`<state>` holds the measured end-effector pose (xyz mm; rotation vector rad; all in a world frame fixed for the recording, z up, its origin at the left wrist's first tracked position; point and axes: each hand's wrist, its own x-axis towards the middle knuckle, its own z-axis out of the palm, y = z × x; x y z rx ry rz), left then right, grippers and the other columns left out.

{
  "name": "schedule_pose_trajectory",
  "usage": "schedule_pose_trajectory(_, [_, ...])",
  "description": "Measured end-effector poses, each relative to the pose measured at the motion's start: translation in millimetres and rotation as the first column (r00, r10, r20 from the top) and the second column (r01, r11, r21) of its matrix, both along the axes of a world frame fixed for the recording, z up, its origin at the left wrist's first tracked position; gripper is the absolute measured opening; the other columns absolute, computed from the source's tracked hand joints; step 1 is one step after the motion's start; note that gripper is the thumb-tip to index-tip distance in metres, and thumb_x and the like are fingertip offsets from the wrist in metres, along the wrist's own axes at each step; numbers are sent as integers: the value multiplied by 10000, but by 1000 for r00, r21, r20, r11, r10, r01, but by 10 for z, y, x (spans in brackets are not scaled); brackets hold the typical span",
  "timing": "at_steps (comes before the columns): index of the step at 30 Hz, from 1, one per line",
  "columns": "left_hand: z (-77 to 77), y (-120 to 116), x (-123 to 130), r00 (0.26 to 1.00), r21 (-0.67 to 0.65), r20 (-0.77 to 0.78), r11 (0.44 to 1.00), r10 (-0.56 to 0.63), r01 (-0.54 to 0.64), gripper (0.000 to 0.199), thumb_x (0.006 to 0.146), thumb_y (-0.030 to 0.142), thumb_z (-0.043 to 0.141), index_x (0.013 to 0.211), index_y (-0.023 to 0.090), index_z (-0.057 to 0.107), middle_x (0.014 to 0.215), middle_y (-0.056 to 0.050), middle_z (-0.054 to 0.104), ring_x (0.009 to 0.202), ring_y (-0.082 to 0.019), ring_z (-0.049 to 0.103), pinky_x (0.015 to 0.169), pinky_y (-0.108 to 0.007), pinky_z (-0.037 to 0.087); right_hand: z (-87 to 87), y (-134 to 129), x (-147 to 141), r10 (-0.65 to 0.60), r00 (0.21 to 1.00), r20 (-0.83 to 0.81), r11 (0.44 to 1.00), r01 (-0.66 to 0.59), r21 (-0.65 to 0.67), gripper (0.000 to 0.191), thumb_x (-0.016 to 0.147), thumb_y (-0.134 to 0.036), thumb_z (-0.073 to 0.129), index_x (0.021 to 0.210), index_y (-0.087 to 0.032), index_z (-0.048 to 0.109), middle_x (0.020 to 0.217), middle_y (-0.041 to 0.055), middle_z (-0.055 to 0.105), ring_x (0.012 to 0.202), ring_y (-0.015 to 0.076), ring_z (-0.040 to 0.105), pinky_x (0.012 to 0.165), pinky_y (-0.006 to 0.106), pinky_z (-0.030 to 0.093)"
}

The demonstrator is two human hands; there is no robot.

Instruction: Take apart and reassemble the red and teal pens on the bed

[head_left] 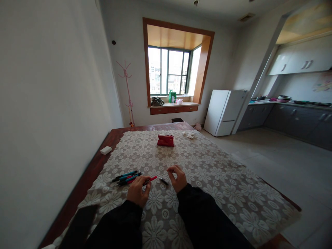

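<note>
While the left hand (139,191) pinches a red pen barrel (153,178) over the near half of the table (89,169), the right hand (177,178), thumb and fingertips together, grips a thin pale rod (162,173). Barrel and rod share roughly one long axis, slanting toward the far right corner. A dark pen piece (164,181) lies between the hands; pens (127,177) lie toward the left edge.

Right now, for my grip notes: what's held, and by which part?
Left hand: a pen, gripped behind its red end. Right hand: a thin rod, pinched at its right end.
</note>
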<state>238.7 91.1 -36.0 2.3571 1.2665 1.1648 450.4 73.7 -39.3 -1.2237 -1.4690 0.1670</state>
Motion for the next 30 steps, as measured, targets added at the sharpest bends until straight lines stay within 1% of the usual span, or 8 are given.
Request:
schedule_pose_trajectory(7, [59,-5,-16,999,-20,-45,1000,-9,8,181,815,238,461,901,225,620,867,-36,646,802,-185,608,740,-319,491,-17,-9,-4,5,1000,10,1000,-5,3,126,792,-138,499,798,-197,610,777,41,581,756,181,545,702,300,451])
schedule_pose_trajectory(14, [18,0,-3,1000,0,1,1000,5,-5,189,813,253,460,894,229,629,849,-33,644,788,-188,611,726,-324,492,15,-7,-6,7,1000,-6,1000,-7,-4,119,787,-140,500,776,-194,605,764,40,576,748,180,546,687,295,447])
schedule_pose_trajectory(19, [19,5,-8,1000,-13,-21,1000,-15,14,190,820,254,465,905,217,630,848,-34,643,789,-180,602,732,-320,485,-17,-6,-17,25,1000,5,999,-25,-22,118,785,-132,510,786,-189,613,784,42,582,759,176,547,703,291,444])
schedule_pose_trajectory(22, [14,5,-3,1000,-16,-12,1000,-4,4,192,821,265,458,888,215,631,839,-33,640,783,-180,597,731,-322,480,-29,-6,-23,39,999,14,999,-39,-24,120,789,-131,510,791,-188,615,789,40,585,768,173,548,714,286,443])
schedule_pose_trajectory(30, [-3,12,-9,999,-35,-35,999,-6,5,188,818,257,458,896,224,626,859,-30,639,804,-182,601,742,-325,481,-17,-10,-31,44,999,26,999,-43,-31,125,787,-126,507,793,-186,616,779,36,583,757,166,545,708,281,442])
